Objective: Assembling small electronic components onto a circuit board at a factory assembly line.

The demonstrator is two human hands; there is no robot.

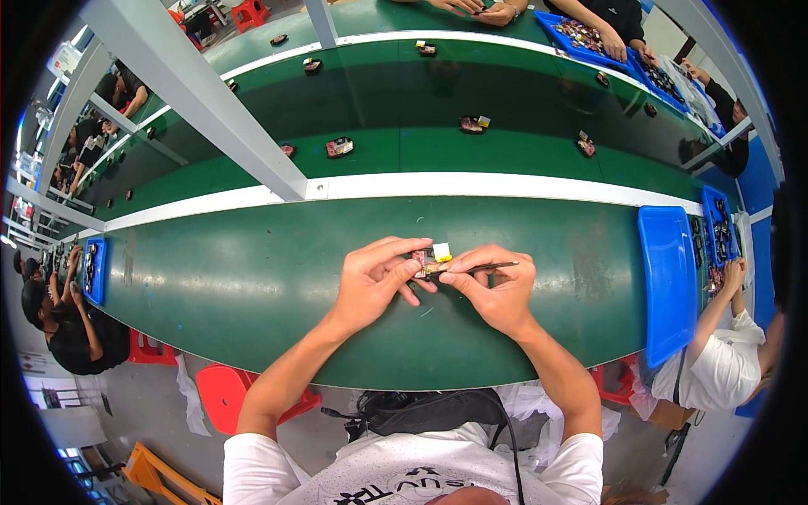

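Over the middle of the green table, my left hand (370, 282) pinches a small electronic assembly (420, 263) between thumb and fingers. The assembly shows a reddish part, a dark base, and a white and yellow tab (442, 251) standing up at its right. My right hand (497, 286) is closed around a slim dark stick-like tool (503, 265), whose back end juts out to the right. The tool's front end reaches toward the assembly, but my fingers hide its tip. Both hands meet closely at the piece.
Beyond the white rail, a green conveyor belt (404, 101) carries several similar assemblies (339, 147). A grey post (202, 93) slants across the left. An upturned-looking blue tray (669, 282) stands at the right edge. Co-workers sit on both sides; a red stool (223, 396) is below left.
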